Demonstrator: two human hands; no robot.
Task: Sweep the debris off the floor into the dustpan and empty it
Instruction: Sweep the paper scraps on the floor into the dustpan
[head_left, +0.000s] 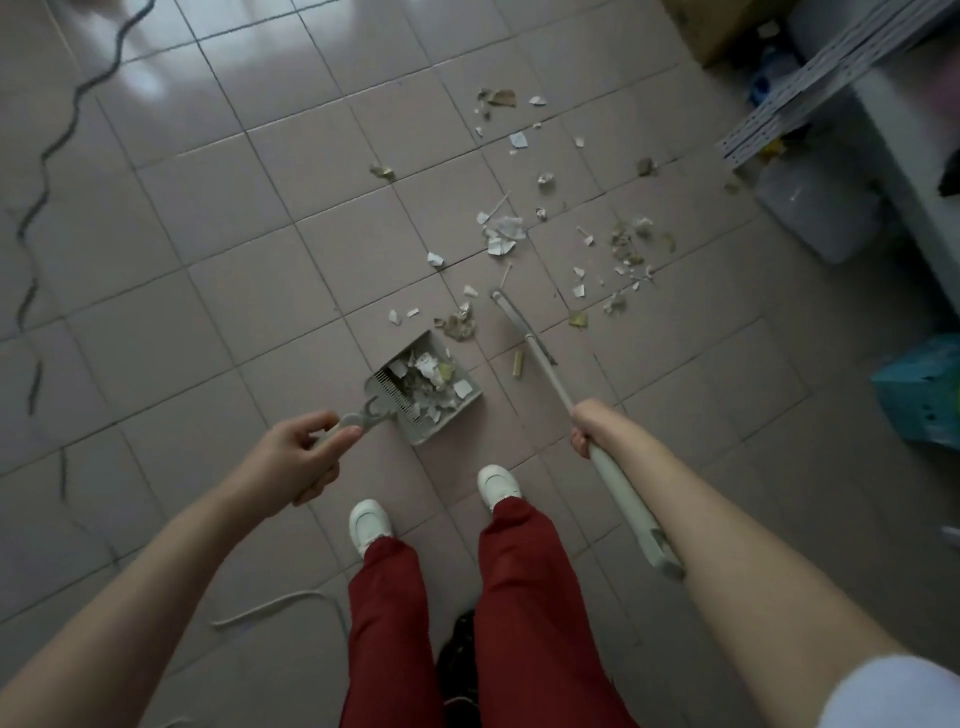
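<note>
A grey dustpan (460, 410) sits on the tiled floor in front of my feet, holding several paper scraps and bits. My left hand (304, 457) grips its long handle. My right hand (592, 423) grips the grey broom handle (618, 478); the broom head (511, 312) rests on the floor just right of the dustpan's mouth. Debris (501, 236) of torn paper, leaves and small sticks lies scattered across the tiles beyond the dustpan, with a small clump (460, 325) right at its open edge.
A dark cable (57, 145) snakes along the floor at the left and a pale cord (275, 605) lies near my left leg. Metal shelving rails (810, 83), a clear plastic container (815, 208) and a blue bag (924, 395) line the right side.
</note>
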